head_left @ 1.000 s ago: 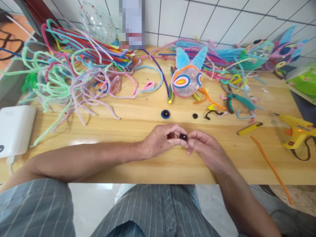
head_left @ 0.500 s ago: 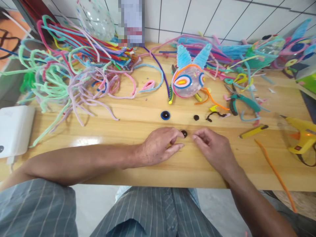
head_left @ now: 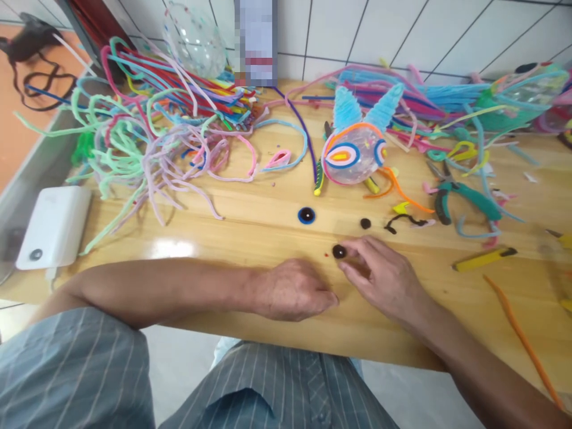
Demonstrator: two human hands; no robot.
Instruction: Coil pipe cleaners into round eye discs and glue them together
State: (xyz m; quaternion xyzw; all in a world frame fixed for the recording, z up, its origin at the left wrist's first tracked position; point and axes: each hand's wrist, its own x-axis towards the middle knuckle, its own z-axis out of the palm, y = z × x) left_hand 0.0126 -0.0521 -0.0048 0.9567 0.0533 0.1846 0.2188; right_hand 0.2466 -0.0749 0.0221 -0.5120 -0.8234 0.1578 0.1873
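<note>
A small black disc (head_left: 339,252) with a pale dot at its centre is at the fingertips of my right hand (head_left: 388,277). My thumb and index finger close on its right side. My left hand (head_left: 295,291) rests on the table just left of it, fingers curled in and thumb pressed against them; what they hold, if anything, is hidden. A black disc with a blue rim (head_left: 306,215) lies farther back. A smaller plain black disc (head_left: 365,223) is to its right. Behind stands a clear ball figure (head_left: 355,158) with blue ears and ringed eyes.
Tangled pipe cleaners (head_left: 165,143) cover the back left, beside a white power bank (head_left: 54,226). At the right lie teal-handled pliers (head_left: 469,199), a yellow cutter (head_left: 485,260) and an orange pipe cleaner (head_left: 518,328). Another decorated figure (head_left: 518,101) stands at the back right.
My left hand has drawn back from the black disc and curled closed. My right hand has moved in to the disc. The view has shifted, so the table items appear farther right.
</note>
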